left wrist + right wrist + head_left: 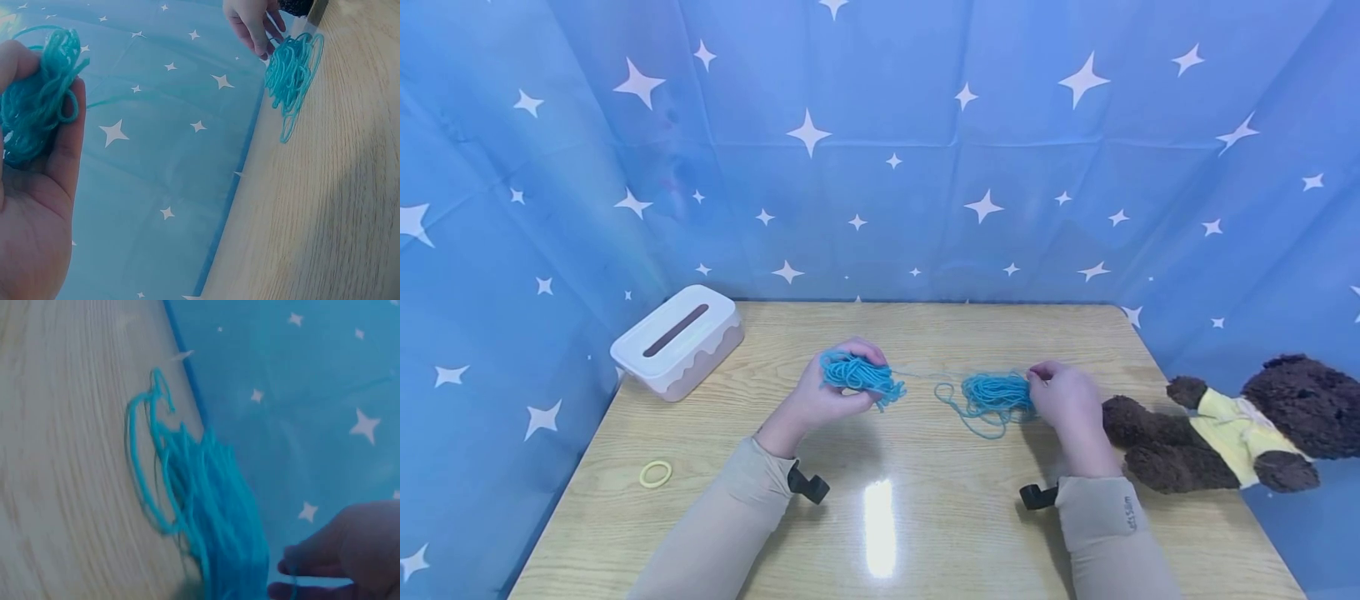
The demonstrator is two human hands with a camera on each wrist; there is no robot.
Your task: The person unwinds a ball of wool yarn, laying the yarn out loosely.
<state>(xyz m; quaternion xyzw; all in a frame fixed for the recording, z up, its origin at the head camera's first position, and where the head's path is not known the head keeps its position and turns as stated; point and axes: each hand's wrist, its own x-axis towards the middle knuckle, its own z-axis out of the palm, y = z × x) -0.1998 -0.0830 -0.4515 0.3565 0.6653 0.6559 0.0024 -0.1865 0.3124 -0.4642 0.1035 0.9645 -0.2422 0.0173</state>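
Note:
My left hand grips a bundle of turquoise yarn above the middle of the table, thumb and fingers curled round it. To its right a second turquoise bundle lies on the wood with loose loops at its left side. My right hand is at that bundle's right end; in the right wrist view its thumb and fingertips pinch a thin strand of yarn beside the bundle. A strand stretches between the two bundles. In the left wrist view the held yarn fills the palm.
A white and pinkish box with a slotted lid stands at the table's back left. A yellow ring lies at the left. A dark brown plush toy in yellow clothing lies at the right edge. Behind the table hangs a blue star-patterned curtain.

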